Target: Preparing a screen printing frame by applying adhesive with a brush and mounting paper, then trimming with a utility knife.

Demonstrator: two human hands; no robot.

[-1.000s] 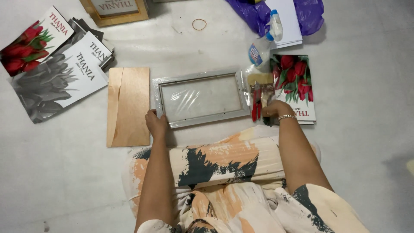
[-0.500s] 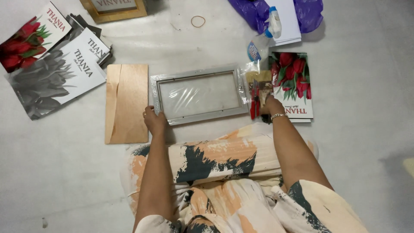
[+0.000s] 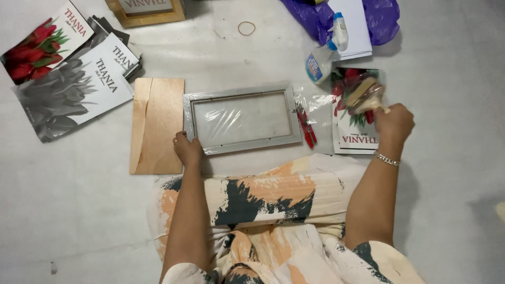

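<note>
Grey picture frame [image 3: 242, 120] lies flat at frame centre on the pale floor [image 3: 79, 210], wrapped in clear plastic film [image 3: 315, 102] that trails off its right end. Left hand [image 3: 188, 150] rests on the frame's lower-left corner, fingers curled loosely on the rim, pinning it, not gripping. Right hand [image 3: 394, 123] is up at centre right, fist closed round the handle of a wide paintbrush [image 3: 364, 94], bristles toward upper left, held over a flower print [image 3: 355, 118]. Progress, by my read: early, since film is on and the frame has no backing. Wooden board [image 3: 157, 125] lies flat touching the frame's left edge. Red-handled pliers [image 3: 306, 128] sit just beside the right edge; spray bottle [image 3: 325, 52] near above. More prints [image 3: 68, 89] at upper left, rubber band [image 3: 246, 28] at top. Open floor lies left and far right; lap blocks the bottom.
</note>
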